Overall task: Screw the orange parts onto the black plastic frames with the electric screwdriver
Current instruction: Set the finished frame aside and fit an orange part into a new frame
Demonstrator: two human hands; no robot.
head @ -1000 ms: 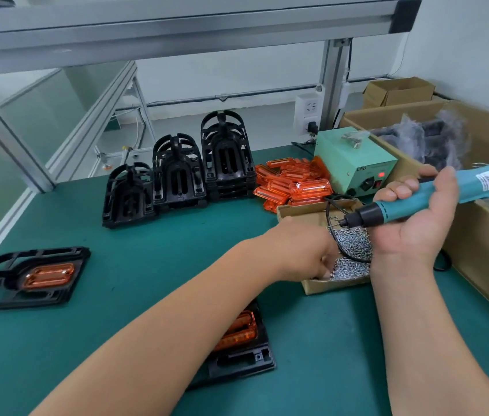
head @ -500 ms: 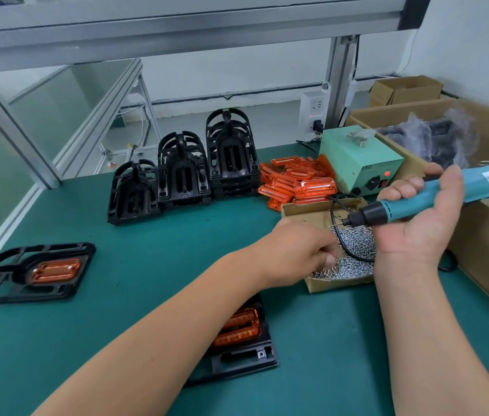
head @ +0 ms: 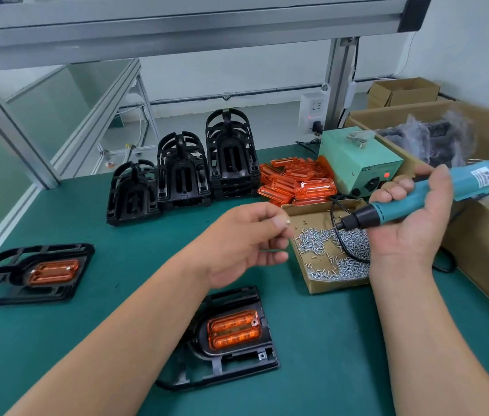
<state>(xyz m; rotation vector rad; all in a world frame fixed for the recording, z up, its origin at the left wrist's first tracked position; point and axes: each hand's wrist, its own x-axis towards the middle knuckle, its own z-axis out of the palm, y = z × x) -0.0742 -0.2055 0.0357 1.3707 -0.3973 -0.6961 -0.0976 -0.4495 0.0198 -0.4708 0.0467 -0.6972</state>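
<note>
While the right hand (head: 414, 232), palm up, gripped the teal electric screwdriver (head: 447, 187) above the cardboard box of screws (head: 327, 256), the left hand (head: 237, 241) pinched what looked like a small screw (head: 287, 222) between thumb and forefinger just left of that box. A black frame (head: 225, 369) with an orange part (head: 232, 328) seated in it lay on the green table (head: 132, 280) beneath the left forearm. A second frame (head: 78, 265), also fitted, lay far left; stacked frames (head: 183, 175) and loose orange parts (head: 300, 183) sat behind.

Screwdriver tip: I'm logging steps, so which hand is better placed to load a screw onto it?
The left hand: it pinches a screw near the tip, while the right hand grips the screwdriver.
</note>
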